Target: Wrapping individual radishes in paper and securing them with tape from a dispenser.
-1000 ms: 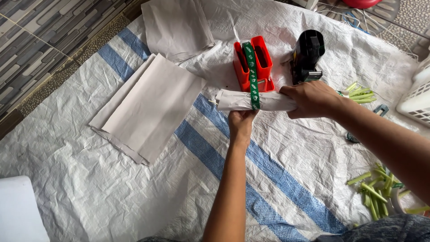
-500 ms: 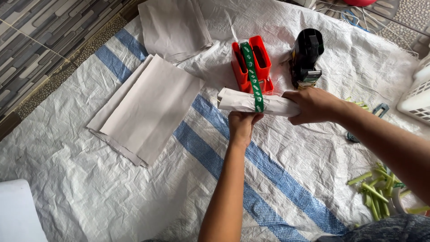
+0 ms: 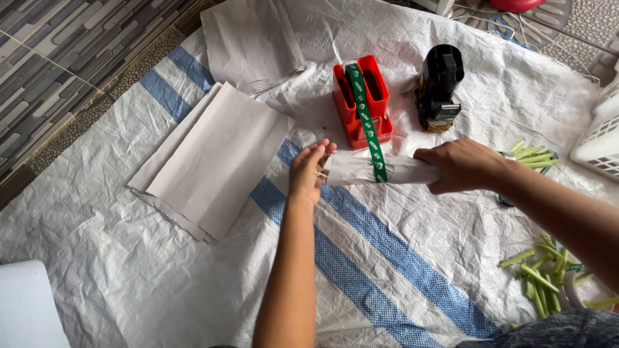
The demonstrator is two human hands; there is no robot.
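Observation:
My right hand [image 3: 461, 166] grips the right end of a rolled white paper bundle [image 3: 351, 171], held level above the mat. My left hand [image 3: 308, 173] touches the roll's left end with its fingers folded over the paper edge. A green tape strip [image 3: 369, 129] runs from the red tape dispenser [image 3: 361, 98] down over the middle of the roll. The dispenser stands just beyond the roll.
A black tape dispenser [image 3: 440, 85] stands right of the red one. Stacks of grey paper sheets [image 3: 216, 154] lie left, with more paper sheets [image 3: 251, 40] at the back. Cut green stalks [image 3: 540, 277] lie right, a white basket [image 3: 599, 138] at the right edge, all on a white woven mat [image 3: 129, 277].
The roll has come toward me and lower, drawing out more green tape. My left hand has shifted from under the roll's middle to its left end.

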